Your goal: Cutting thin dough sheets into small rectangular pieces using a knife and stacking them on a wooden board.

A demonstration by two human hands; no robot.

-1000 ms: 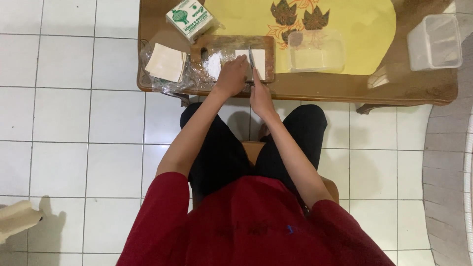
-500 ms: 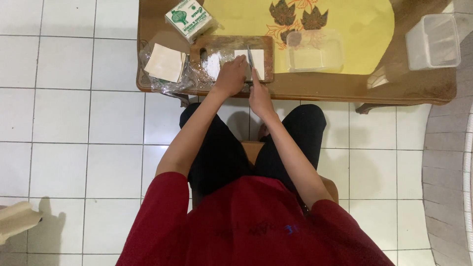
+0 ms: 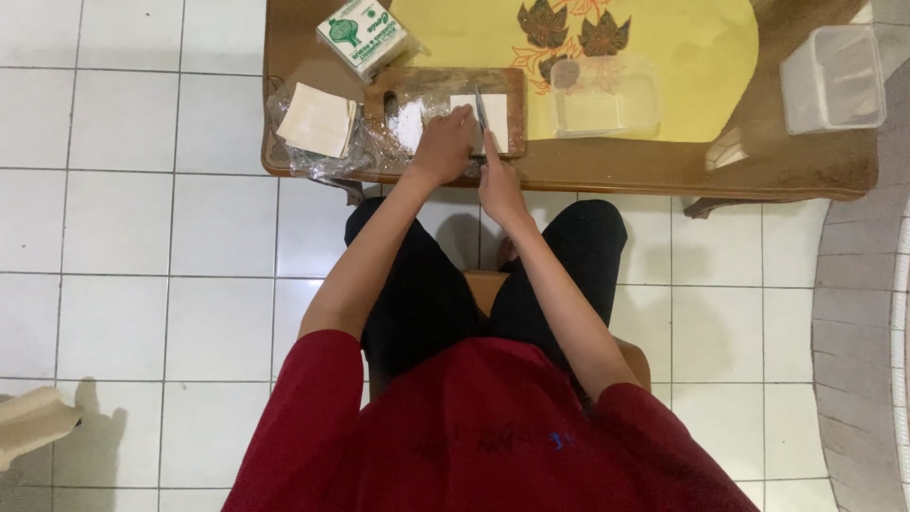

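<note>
Both hands work at the near table edge: my left hand point(image 3: 442, 144) presses flat on the pale dough sheet point(image 3: 479, 109), my right hand point(image 3: 498, 182) grips a knife point(image 3: 481, 109) on the wooden cutting board point(image 3: 445, 83). Crinkled plastic lies left.

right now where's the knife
In the head view the knife is in the right hand, blade on the wooden cutting board, beside the left hand.
</note>
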